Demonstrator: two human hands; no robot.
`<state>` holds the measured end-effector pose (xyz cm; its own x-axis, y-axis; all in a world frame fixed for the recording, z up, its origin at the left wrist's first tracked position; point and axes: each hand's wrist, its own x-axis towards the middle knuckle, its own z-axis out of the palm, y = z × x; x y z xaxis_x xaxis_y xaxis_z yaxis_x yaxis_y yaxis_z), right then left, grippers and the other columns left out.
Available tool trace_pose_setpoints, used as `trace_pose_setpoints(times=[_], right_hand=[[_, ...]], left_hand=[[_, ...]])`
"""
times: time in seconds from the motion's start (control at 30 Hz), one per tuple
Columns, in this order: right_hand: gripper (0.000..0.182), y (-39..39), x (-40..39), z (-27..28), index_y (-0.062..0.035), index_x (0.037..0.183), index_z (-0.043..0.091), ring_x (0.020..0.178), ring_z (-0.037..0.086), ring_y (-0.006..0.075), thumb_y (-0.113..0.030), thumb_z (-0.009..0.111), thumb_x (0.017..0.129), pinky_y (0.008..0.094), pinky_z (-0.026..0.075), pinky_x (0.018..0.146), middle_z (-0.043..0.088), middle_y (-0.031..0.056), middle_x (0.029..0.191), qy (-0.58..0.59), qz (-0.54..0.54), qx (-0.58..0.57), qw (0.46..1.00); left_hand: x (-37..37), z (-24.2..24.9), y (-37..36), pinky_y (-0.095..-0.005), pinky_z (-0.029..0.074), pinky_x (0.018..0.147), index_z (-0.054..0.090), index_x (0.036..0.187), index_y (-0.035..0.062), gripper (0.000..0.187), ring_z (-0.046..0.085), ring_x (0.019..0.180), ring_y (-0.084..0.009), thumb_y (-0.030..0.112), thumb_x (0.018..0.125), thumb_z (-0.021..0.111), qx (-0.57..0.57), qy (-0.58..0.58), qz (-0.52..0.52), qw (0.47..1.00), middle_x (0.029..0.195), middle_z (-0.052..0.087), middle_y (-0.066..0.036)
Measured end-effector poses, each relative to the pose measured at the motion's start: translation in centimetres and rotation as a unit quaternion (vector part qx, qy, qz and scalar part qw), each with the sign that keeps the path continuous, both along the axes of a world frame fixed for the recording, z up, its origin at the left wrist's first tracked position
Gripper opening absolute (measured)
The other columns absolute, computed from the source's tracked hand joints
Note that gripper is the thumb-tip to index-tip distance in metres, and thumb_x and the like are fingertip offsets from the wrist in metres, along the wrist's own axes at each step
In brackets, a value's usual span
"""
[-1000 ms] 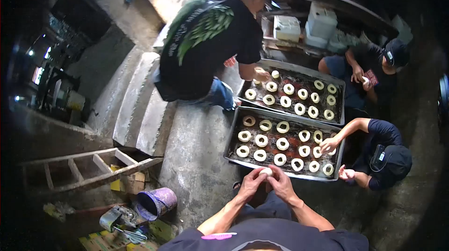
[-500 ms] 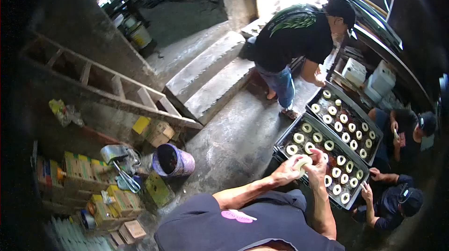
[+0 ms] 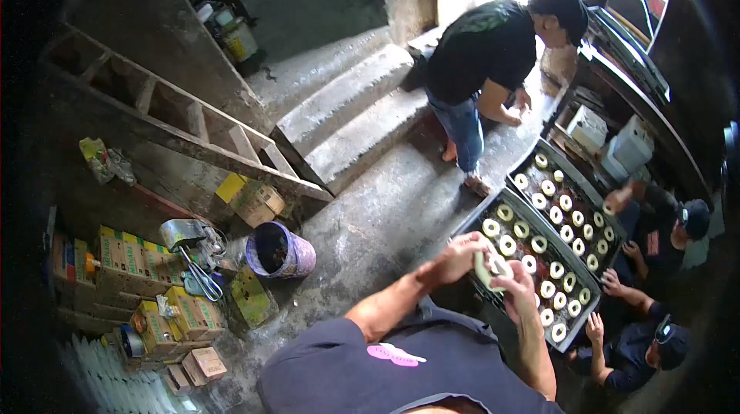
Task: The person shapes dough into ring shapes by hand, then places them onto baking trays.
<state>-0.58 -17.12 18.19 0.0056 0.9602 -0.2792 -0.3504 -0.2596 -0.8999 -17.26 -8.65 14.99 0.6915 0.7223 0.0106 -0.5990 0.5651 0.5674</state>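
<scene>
**Two hands shaping a ring of dough above a tray**

While the person looks down from a head-worn camera, both bare hands meet over the near corner of a dark metal tray on the concrete floor. A pale piece of dough sits between the hands. The left hand has its fingers curled onto the dough's left side, and the right hand closes its fingers on the right side from below, so both hands grasp it. The dough is held in the air just above the tray's edge, not resting on it.

Rows of white dough rings with holes in the middle fill this tray. A second tray lies just beyond it, touching or nearly touching, also holding rings.

Two other people crouch at the right of the trays, reaching toward them; one open hand rests at the near tray's far edge. A third person in a black shirt stands bent over by concrete steps.

At left, a purple bucket lies tilted on the floor near a wooden ladder and stacked cardboard boxes.
</scene>
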Motion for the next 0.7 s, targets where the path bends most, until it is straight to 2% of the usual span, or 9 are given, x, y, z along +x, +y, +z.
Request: trace_pose_setpoints(times=[0.07,0.13,0.23,0.33,0.4,0.47,0.53,0.6,0.7], right_hand=[[0.023,-0.3,1.6,-0.6,0.0017,0.103,0.055,0.078,0.055,0.0114,-0.007,0.057,0.082,0.0257,0.044,0.07,0.058,0.0042,0.083,-0.121,0.094,0.01,0.988],[0.025,0.4,2.4,0.1,0.0042,0.103,0.055,0.077,0.054,0.0104,-0.011,0.055,0.084,0.0255,0.045,0.068,0.059,0.0045,0.083,-0.253,0.051,0.04,0.965],[0.024,1.0,2.9,1.9,0.0006,0.107,0.052,0.071,0.053,0.0086,-0.01,0.055,0.086,0.0245,0.044,0.06,0.057,0.0038,0.078,-0.252,-0.039,0.066,0.965],[0.018,-0.4,5.3,1.5,-0.0017,0.099,0.055,0.063,0.048,0.009,-0.016,0.052,0.09,0.0251,0.041,0.057,0.051,0.0003,0.07,-0.31,0.103,-0.013,0.945],[0.016,-0.3,8.0,0.6,-0.0014,0.1,0.055,0.065,0.051,0.0094,-0.013,0.052,0.089,0.0242,0.043,0.062,0.055,0.0011,0.076,-0.234,0.032,0.039,0.971],[0.019,0.5,8.9,1.1,-0.0017,0.104,0.052,0.07,0.054,0.0091,-0.009,0.054,0.087,0.0235,0.045,0.066,0.057,0.0018,0.082,0.018,-0.152,0.05,0.987],[0.023,-0.2,9.1,-0.3,-0.0026,0.107,0.052,0.07,0.053,0.0075,-0.009,0.057,0.086,0.0229,0.046,0.068,0.056,0.0014,0.079,0.067,-0.161,0.022,0.984],[0.021,-1.5,10.7,-2.1,-0.0025,0.102,0.052,0.074,0.055,0.0087,-0.011,0.059,0.084,0.0237,0.046,0.071,0.058,0.0021,0.082,0.005,-0.02,-0.005,1.0],[0.011,-0.8,15.7,-1.5,-0.0025,0.093,0.055,0.074,0.056,0.0095,-0.011,0.058,0.087,0.0242,0.046,0.071,0.058,0.0019,0.08,-0.035,-0.119,-0.035,0.992]], left_hand=[[-0.5,0.2,0.3,-0.0289,0.049,0.071,0.054,0.1,0.0021,0.017,0.058,0.076,-0.0145,0.017,0.091,0.05,-0.026,0.137,-0.136,0.981,0.086,0.059,-0.008],[1.3,2.0,-1.1,-0.0252,0.046,0.066,0.054,0.104,0.0025,0.025,0.054,0.073,-0.0102,0.023,0.091,0.053,0.189,0.324,-0.166,0.912,0.086,0.056,-0.004],[3.6,-0.8,-0.4,-0.0247,0.045,0.063,0.062,0.093,0.0021,0.019,0.053,0.071,-0.0088,0.018,0.088,0.053,0.296,0.288,-0.113,0.904,0.074,0.057,0.001],[5.3,2.3,0.1,-0.0204,0.039,0.05,0.061,0.088,0.0037,0.017,0.047,0.055,-0.0052,0.016,0.09,0.049,0.091,0.252,-0.06,0.962,0.07,0.055,0.001],[7.2,0.3,-1.0,-0.0211,0.033,0.046,0.055,0.08,0.0055,0.024,0.04,0.05,-0.0042,0.025,0.093,0.049,0.035,0.235,-0.112,0.965,0.064,0.048,0.004],[9.0,-1.2,-1.6,-0.0225,0.033,0.045,0.055,0.082,0.0038,0.028,0.037,0.049,-0.0054,0.027,0.095,0.047,0.082,0.236,-0.198,0.948,0.061,0.047,0.003],[11.3,0.8,-0.6,-0.0228,0.031,0.044,0.055,0.084,0.004,0.026,0.036,0.047,-0.0055,0.026,0.095,0.046,0.114,0.28,-0.04,0.952,0.057,0.043,0.005],[11.8,0.1,2.0,-0.0232,0.03,0.042,0.055,0.086,0.0043,0.023,0.035,0.045,-0.0053,0.024,0.094,0.047,0.047,0.248,-0.068,0.965,0.056,0.041,0.006],[14.0,-1.8,1.5,-0.0237,0.031,0.041,0.053,0.083,0.0047,0.022,0.034,0.043,-0.0066,0.022,0.094,0.048,0.009,0.196,-0.091,0.976,0.054,0.039,0.004]])
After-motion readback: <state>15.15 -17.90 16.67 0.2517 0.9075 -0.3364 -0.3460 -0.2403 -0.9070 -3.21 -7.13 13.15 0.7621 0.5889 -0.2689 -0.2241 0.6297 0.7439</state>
